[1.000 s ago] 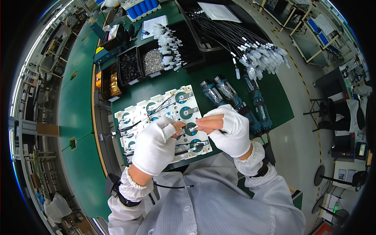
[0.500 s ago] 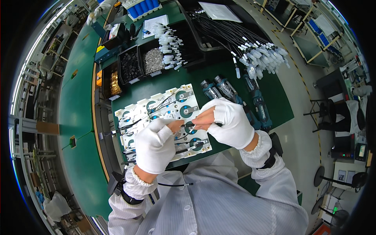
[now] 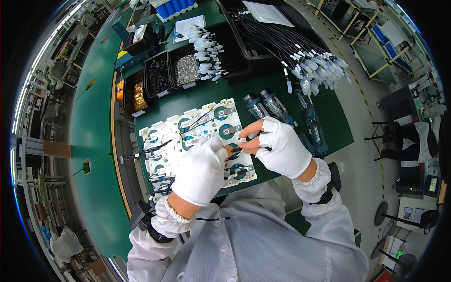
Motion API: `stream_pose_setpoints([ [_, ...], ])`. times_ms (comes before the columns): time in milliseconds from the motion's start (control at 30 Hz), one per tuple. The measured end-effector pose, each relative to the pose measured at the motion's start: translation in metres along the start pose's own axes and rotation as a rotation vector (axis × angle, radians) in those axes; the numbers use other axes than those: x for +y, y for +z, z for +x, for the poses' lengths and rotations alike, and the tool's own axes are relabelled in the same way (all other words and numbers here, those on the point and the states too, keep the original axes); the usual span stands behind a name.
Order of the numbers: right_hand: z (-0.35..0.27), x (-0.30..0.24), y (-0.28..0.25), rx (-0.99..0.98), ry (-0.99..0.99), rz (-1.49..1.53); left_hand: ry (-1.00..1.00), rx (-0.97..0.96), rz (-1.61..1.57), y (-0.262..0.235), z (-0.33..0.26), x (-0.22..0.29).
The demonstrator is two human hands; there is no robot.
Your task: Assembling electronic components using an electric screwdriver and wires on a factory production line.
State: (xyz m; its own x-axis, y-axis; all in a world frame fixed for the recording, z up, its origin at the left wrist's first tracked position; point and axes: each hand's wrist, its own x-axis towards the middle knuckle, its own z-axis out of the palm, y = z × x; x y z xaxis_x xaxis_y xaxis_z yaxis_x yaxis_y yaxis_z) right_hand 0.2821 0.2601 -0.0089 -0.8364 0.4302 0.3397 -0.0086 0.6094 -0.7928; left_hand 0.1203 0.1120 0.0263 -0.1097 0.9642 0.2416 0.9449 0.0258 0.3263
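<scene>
In a white fingertip-free glove, my left hand [image 3: 202, 169] is closed over the white fixture plate [image 3: 199, 113], its thumb and finger pinching a short black cable [image 3: 237, 151]. Facing it from the right, my gloved right hand [image 3: 279, 148] has its index finger raised and apart, while the thumb and another finger meet at the cable's end. What lies between those fingertips is small and partly hidden. The plate carries round green recesses with metal lugs and blue spots. Several black leads [image 3: 199, 123] lie across it, some running off its left side to a connector [image 3: 127, 159].
Cordless screwdrivers [image 3: 315, 131] lie right of the plate. Behind it stand bins of brass parts [image 3: 137, 96], black parts [image 3: 157, 70] and silver parts [image 3: 187, 69]. Black cables with translucent caps [image 3: 314, 75] spread over the back right of the green table [image 3: 336, 120].
My left hand has shifted right and slightly up, closer to the right hand. My right index finger has lifted away from the thumb. The view has moved slightly.
</scene>
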Motion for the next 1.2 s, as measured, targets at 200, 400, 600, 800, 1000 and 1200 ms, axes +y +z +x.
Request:
stream_pose_setpoints([
  [200, -0.001, -0.002, 0.0, 0.008, -0.219, -0.202, -0.037, 0.03, -0.038, -0.003, -0.005, 0.002],
  [400, 0.01, -0.006, -0.011, -0.064, -0.213, -0.2, -0.285, 0.106, 0.018, -0.067, -0.027, -0.008],
  [600, 0.021, 0.001, -0.017, -0.199, -0.156, -0.036, -0.311, 0.135, 0.287, -0.108, -0.066, -0.062],
  [800, 0.025, 0.003, -0.015, -0.223, -0.063, 0.096, -0.405, -0.007, 0.021, -0.073, -0.095, -0.118],
  [1000, 0.032, 0.004, -0.025, -0.298, -0.01, 0.086, -0.218, 0.345, 0.086, -0.063, -0.052, -0.077],
  [1200, 0.043, -0.01, -0.021, -0.392, 0.023, 0.01, -0.01, 0.039, -0.041, -0.012, -0.008, -0.006],
])
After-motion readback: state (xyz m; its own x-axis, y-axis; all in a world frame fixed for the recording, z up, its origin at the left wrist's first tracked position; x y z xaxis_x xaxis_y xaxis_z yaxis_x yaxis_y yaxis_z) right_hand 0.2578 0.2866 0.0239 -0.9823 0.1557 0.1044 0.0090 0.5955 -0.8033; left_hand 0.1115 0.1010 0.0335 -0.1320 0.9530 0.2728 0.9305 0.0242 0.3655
